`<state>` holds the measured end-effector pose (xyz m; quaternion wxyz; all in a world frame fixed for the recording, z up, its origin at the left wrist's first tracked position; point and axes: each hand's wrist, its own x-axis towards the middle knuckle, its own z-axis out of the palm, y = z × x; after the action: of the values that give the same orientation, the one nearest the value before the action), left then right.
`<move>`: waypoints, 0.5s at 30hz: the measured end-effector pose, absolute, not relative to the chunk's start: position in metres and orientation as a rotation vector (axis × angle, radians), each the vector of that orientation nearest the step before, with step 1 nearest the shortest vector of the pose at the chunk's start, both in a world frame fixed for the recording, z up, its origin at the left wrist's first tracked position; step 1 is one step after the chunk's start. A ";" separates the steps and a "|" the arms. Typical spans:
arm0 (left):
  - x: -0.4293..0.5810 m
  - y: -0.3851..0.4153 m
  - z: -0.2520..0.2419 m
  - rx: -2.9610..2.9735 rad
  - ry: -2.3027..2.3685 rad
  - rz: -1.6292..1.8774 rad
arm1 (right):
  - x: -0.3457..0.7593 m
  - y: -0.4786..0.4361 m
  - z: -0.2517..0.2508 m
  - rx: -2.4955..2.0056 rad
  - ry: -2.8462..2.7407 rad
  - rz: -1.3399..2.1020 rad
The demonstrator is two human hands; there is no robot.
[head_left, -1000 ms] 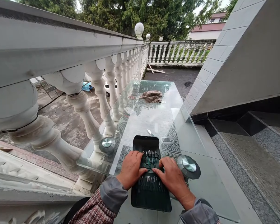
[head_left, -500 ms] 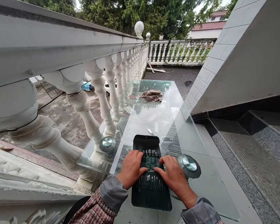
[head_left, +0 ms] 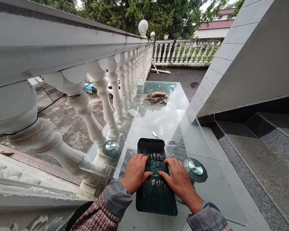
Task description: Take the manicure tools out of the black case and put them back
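An open dark green tool case lies on the near end of a glass table, with small scissors and several metal grooming tools held in its loops. My left hand rests flat on the case's left side, fingers stretched out. On the right side lies my right hand, fingers also flat, thumb pointing inward toward the tools. Neither hand grips anything.
A white stone balustrade runs along the table's left edge. A crumpled brown cloth lies at the far end. Round metal table fittings sit at the near corners. A small metal tool lies beyond the case. A tiled wall rises at right.
Both hands have stayed pressed on the case; the view has shifted only slightly.
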<state>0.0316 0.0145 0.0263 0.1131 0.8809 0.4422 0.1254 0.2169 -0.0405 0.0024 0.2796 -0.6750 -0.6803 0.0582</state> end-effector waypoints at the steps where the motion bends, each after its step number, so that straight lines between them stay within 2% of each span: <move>1: 0.032 0.015 0.027 2.577 1.295 0.366 | 0.217 -0.041 0.002 -1.817 -1.829 0.161; 7: 0.031 0.015 0.026 2.559 1.287 0.387 | 0.220 -0.040 0.001 -1.804 -1.812 0.171; 15: 0.031 0.015 0.020 2.590 1.279 0.410 | 0.215 -0.019 -0.007 -1.564 -1.871 0.072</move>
<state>0.0313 0.0153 0.0202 0.1116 0.8822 0.4356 0.1398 0.2147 -0.0193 -0.0069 0.3437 -0.6019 -0.7202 0.0279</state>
